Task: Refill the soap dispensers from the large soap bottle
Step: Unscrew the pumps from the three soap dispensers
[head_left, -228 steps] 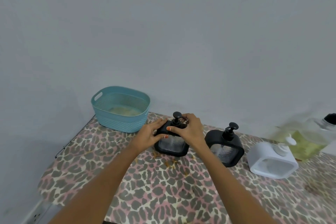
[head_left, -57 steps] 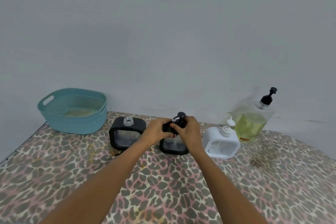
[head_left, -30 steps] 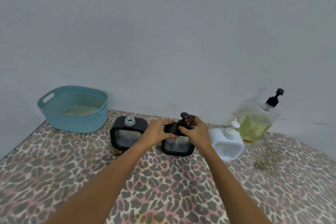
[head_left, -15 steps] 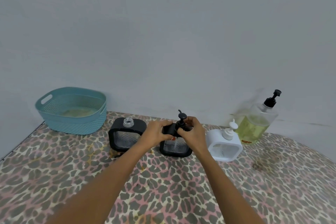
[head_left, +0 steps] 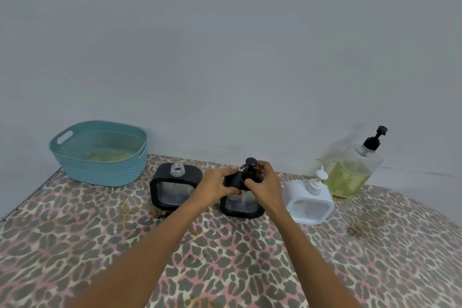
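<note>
Three square soap dispensers stand in a row on the table. The left black dispenser [head_left: 175, 189] has no pump, and its clear threaded neck is bare. My left hand [head_left: 217, 184] grips the top corner of the middle black dispenser [head_left: 241, 205]. My right hand [head_left: 266, 184] curls its fingers round the collar of that dispenser's black pump [head_left: 250, 170]. A white dispenser [head_left: 308, 204] with a white pump stands to the right. Behind it, against the wall, is the large clear soap bottle [head_left: 352, 175] with yellow-green soap and a black pump.
A teal plastic basket [head_left: 100, 154] sits at the back left near the table's left edge. The leopard-print table cover [head_left: 225, 257] spreads toward me. A grey wall runs along the back. A small dark object lies just in front of the left dispenser.
The pump head has turned under my right hand over the last second. Both hands stay on the middle dispenser. Earlier, the left dispenser's pump came off.
</note>
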The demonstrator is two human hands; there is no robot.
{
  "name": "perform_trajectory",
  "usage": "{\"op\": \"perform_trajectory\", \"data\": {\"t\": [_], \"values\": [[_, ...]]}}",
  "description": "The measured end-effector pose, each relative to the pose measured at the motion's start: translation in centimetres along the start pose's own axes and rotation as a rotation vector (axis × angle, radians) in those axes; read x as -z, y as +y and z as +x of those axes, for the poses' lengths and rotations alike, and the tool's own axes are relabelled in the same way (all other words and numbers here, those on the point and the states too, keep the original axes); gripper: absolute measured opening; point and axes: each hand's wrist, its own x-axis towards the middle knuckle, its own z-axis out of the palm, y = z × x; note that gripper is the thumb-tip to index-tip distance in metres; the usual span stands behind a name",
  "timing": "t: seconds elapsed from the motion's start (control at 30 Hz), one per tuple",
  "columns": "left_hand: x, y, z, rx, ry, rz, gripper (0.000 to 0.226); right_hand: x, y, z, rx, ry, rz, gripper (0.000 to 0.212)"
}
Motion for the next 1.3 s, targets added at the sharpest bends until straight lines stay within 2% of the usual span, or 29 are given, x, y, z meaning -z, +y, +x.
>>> {"op": "perform_trajectory", "data": {"t": [0.17,0.3,0.43,0.57,0.67,0.8,1.3], "values": [[0.0,0.0,0.0,-0.007,0.004,-0.001,0.059,-0.6,0.3,0.2,0.046,0.132,-0.17,0.053],[-0.1,0.0,0.1,-0.001,0.008,0.003,0.061,-0.4,0.2,0.0,0.015,0.11,-0.07,0.039],[-0.2,-0.1,0.1,-0.002,0.017,0.0,0.061,-0.3,0.1,-0.4,0.016,0.075,-0.012,0.038],[-0.2,-0.2,0.1,-0.004,0.015,-0.022,0.06,-0.5,0.1,-0.6,0.013,0.08,-0.028,0.044],[-0.2,-0.2,0.1,-0.004,0.009,-0.025,0.059,-1.1,0.5,-0.5,0.023,0.149,-0.107,0.055],[-0.2,-0.3,0.1,0.0,0.013,-0.012,0.061,-1.0,0.2,-0.4,0.004,0.2,-0.096,0.044],[0.2,0.3,0.1,0.01,-0.061,0.054,0.063,3.2,-5.7,0.3,0.197,0.286,0.084,0.026]]}}
